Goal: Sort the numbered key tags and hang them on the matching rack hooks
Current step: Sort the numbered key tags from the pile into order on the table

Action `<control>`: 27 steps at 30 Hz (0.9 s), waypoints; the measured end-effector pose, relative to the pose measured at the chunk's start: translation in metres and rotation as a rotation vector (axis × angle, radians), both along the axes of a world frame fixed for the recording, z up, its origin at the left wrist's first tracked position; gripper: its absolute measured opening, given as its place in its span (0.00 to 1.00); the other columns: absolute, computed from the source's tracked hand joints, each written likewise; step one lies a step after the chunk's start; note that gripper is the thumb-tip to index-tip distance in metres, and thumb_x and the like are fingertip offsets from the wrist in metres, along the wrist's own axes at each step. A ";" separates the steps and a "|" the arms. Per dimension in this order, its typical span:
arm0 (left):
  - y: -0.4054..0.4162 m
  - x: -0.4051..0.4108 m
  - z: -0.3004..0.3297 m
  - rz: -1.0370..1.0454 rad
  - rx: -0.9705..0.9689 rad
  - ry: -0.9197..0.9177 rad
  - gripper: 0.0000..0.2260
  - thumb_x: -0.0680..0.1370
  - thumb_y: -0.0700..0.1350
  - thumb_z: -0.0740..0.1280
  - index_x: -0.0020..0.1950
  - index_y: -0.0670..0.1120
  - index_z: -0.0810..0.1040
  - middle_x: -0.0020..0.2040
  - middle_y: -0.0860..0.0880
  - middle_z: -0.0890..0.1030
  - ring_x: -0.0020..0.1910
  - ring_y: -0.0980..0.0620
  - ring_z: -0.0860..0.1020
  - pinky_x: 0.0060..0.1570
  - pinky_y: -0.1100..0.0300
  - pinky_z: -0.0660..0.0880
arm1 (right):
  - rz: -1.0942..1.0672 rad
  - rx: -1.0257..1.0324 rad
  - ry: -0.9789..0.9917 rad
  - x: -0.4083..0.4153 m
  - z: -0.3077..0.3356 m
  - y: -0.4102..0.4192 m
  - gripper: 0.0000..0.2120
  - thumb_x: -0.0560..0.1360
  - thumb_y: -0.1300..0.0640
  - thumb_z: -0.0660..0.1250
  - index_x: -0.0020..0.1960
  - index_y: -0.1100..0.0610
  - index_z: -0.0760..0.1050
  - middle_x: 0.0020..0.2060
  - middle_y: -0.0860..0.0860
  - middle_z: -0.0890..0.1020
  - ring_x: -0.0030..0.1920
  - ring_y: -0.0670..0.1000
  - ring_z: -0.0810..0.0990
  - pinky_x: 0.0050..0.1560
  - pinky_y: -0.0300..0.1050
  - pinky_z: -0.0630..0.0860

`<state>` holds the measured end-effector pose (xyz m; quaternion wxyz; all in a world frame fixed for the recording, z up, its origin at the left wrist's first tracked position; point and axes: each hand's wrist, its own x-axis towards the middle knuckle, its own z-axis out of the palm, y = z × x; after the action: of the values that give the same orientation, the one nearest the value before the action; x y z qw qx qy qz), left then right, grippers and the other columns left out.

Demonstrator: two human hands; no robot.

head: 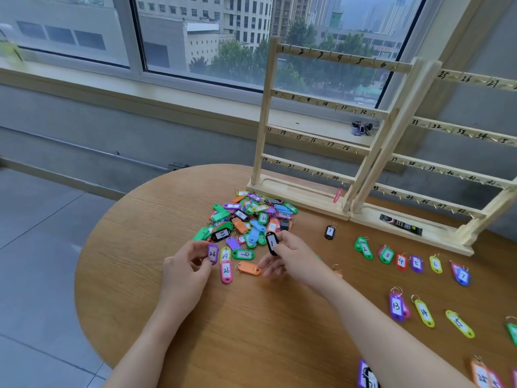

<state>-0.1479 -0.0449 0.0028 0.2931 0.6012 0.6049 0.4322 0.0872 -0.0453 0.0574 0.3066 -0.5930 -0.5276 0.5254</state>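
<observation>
At centre frame, the right hand [291,256] pinches a black tag [272,243] marked 1 between thumb and fingers, lifted just above the table [134,247]. Left of it, the left hand [184,273] pinches a purple tag [212,254] marked 26 at its fingertips. A pink tag [226,271], also 26, lies just below the purple one, with an orange tag [248,268] beside it, between the two hands. Above both hands sits the pile [249,219] of mixed coloured tags. Right of the pile lies another black tag marked 1 [329,232], and further right a row of tags [402,260] runs from 2 up to 7; lower right, tags 13 [396,306] and 14 [424,312] lie near each other. Upper right, two wooden racks [316,141] with numbered hooks stand side by side on the table before the window [195,37].
</observation>
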 end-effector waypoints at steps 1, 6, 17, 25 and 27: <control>0.000 0.000 0.000 -0.007 0.004 -0.007 0.16 0.76 0.40 0.72 0.50 0.63 0.78 0.47 0.69 0.82 0.48 0.55 0.82 0.57 0.41 0.76 | -0.007 -0.003 0.004 0.002 0.001 -0.002 0.06 0.85 0.61 0.53 0.56 0.58 0.69 0.44 0.58 0.87 0.39 0.56 0.85 0.34 0.43 0.72; -0.003 0.005 0.002 -0.019 0.049 -0.050 0.15 0.77 0.38 0.72 0.47 0.61 0.79 0.44 0.59 0.84 0.44 0.66 0.81 0.44 0.69 0.76 | -0.041 0.125 -0.296 0.020 0.004 -0.014 0.13 0.84 0.53 0.61 0.48 0.58 0.80 0.36 0.51 0.84 0.32 0.44 0.78 0.39 0.44 0.72; 0.002 0.086 0.019 -0.165 0.328 0.085 0.06 0.79 0.46 0.71 0.44 0.53 0.78 0.41 0.58 0.77 0.42 0.57 0.75 0.43 0.52 0.71 | -0.177 0.164 -0.339 0.078 0.002 -0.018 0.15 0.83 0.55 0.63 0.42 0.62 0.79 0.31 0.49 0.81 0.33 0.46 0.79 0.43 0.47 0.76; 0.035 0.156 0.014 -0.234 0.432 0.097 0.05 0.76 0.39 0.73 0.47 0.48 0.81 0.42 0.56 0.79 0.42 0.55 0.75 0.46 0.50 0.74 | -0.320 0.167 -0.458 0.113 0.010 -0.005 0.12 0.82 0.52 0.65 0.42 0.55 0.82 0.30 0.47 0.81 0.28 0.40 0.76 0.33 0.36 0.70; 0.039 0.155 0.007 -0.202 0.461 0.097 0.05 0.76 0.38 0.74 0.47 0.46 0.81 0.42 0.55 0.79 0.41 0.52 0.76 0.46 0.51 0.72 | -0.365 0.167 -0.496 0.121 0.008 0.004 0.10 0.81 0.52 0.66 0.45 0.55 0.83 0.32 0.46 0.82 0.29 0.39 0.77 0.32 0.33 0.69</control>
<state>0.0071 -0.0055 0.0100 0.1607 0.7295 0.4404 0.4981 0.2077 -0.0410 0.0658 0.3055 -0.7606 -0.5125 0.2562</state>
